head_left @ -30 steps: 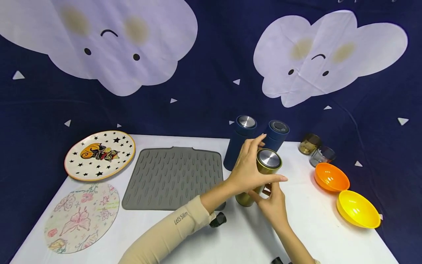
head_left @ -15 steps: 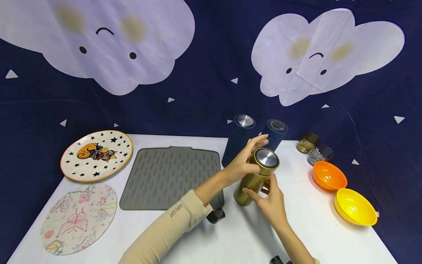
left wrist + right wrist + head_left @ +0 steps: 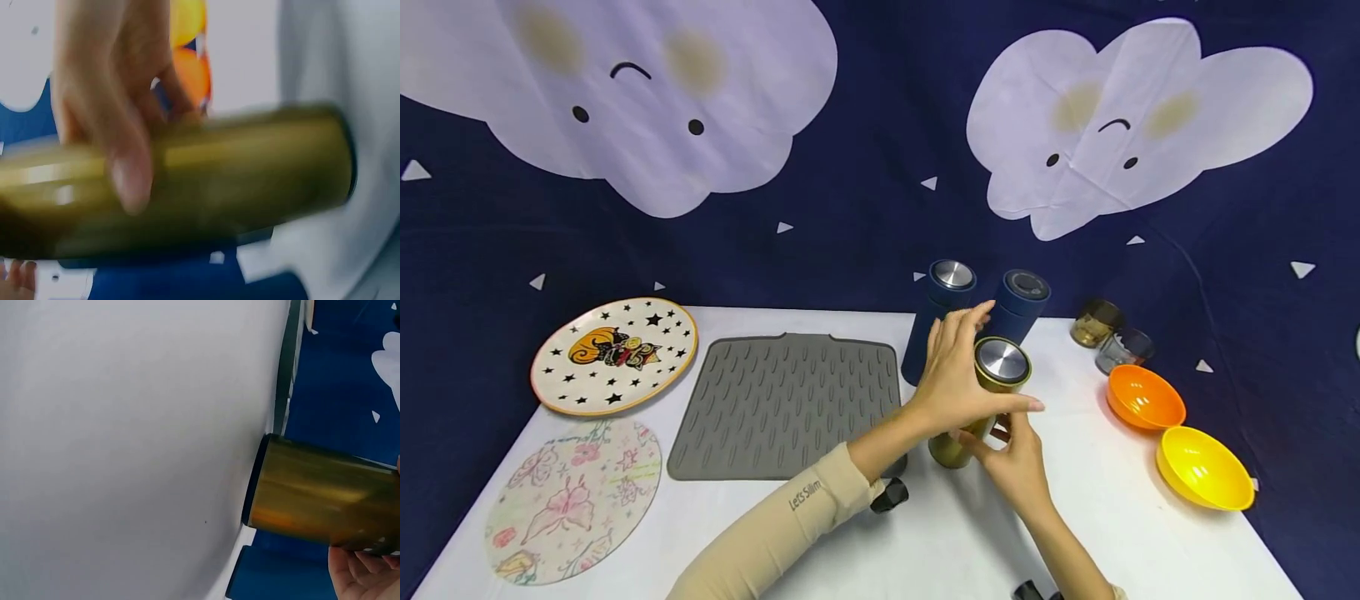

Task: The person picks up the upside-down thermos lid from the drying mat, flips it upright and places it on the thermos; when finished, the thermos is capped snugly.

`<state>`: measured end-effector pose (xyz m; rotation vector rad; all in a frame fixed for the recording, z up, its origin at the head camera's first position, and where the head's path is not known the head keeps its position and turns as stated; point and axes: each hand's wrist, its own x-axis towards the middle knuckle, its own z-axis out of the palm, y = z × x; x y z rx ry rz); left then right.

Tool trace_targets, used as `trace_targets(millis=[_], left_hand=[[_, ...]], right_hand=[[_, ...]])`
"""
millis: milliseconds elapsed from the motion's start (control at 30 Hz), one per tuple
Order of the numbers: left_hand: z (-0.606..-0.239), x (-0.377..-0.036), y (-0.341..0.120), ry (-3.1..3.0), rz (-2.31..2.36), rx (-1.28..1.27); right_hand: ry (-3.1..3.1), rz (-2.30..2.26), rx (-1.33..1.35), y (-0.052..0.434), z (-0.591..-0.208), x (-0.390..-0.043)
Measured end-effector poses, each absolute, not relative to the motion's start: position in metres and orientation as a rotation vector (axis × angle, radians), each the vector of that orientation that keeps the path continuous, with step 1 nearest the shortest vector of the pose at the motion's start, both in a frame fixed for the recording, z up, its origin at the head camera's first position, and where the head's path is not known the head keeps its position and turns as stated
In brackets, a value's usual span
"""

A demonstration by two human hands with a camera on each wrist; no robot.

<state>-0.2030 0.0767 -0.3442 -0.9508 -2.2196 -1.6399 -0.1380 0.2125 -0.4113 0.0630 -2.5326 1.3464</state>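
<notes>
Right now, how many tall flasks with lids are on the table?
3. One gold flask is held by both hands near the middle; two dark blue flasks stand behind it. None appears hidden.

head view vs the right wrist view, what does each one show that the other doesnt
Only the head view shows the left hand round the gold flask, its steel lid, two blue flasks, the grey mat, two plates and the orange bowl and yellow bowl.

Only the right wrist view shows the flask's dark bottom rim touching the white table.

Both show the gold flask, the right hand low on it, and the table.
</notes>
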Motion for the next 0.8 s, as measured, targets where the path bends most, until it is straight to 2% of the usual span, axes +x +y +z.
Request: trace_targets(millis=[167,333,467,533,700,800], left_hand=[[-0.346,-0.208,0.073,-2.076,-2.003,-1.141],[-0.346,-0.209,0.072,-2.231,-1.831,-1.116],[-0.347,-0.216,0.068,-2.121,-2.235,-1.237],[-0.348,-0.216,0.066,-2.089,-2.366,-1.206],[-0.356,-0.202,0.077,-2.276,-1.913,-0.891],[-0.357,-0.205,0.083,-2.243,-1.938,-0.888]], right_hand=[[-2.536,1.351,0.068,0.213,-0.411,-0.138],[-2.539,1.355,0.095,0.213,-0.412,-0.138],[-2.524,1.363,0.126,0.214,-0.412,-0.14],[-2.529,1.366,0.139,0.214,-0.412,-0.14],[-2.557,1.374,0.131,0.216,-0.41,-0.139],[-2.547,1.359,0.153,0.217,-0.409,-0.139]])
